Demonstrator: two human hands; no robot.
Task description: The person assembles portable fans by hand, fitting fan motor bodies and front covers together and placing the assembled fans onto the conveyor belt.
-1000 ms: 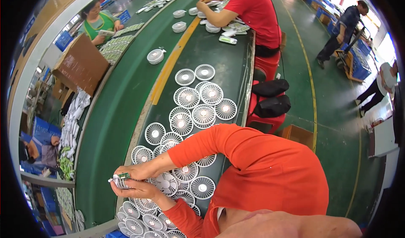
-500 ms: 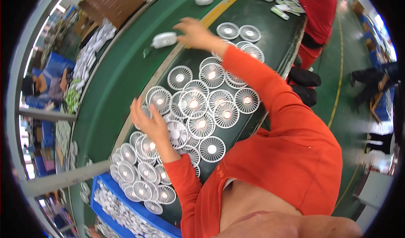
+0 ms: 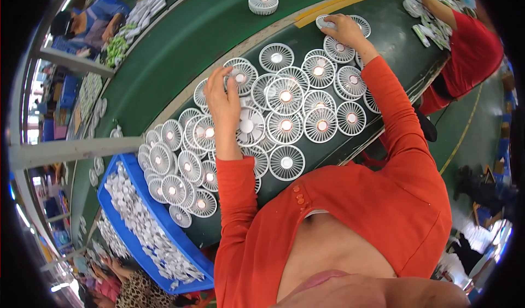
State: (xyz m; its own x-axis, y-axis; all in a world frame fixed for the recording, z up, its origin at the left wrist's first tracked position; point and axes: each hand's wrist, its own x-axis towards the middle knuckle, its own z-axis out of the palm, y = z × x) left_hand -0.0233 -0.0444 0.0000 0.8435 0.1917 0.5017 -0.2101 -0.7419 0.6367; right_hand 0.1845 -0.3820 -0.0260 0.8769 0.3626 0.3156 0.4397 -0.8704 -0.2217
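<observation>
Many round white fan grilles [image 3: 287,163] lie overlapping on the green table, several with a coppery shine at the centre. My left hand [image 3: 223,103] rests among them, fingers apart, at the rim of a grille [image 3: 244,77] near the belt side. At the far end of the pile, my right hand [image 3: 348,33] has its fingers closed on the edge of a small grille [image 3: 324,21]. A white fan blade wheel [image 3: 250,124] shows in the pile beside my left wrist. On the green belt beyond sits a round white fan head [image 3: 263,3].
A blue bin [image 3: 112,198] of small white parts stands at the left end. A metal bar [image 3: 82,153] crosses at left. A yellow strip [image 3: 350,2] edges the belt. At far right, a person in red [image 3: 470,51] reaches toward green-and-white pieces [image 3: 429,32].
My right hand has left the fan head on the belt and come onto a grille at the pile's far end. My left hand has moved down onto the grilles. The view has turned.
</observation>
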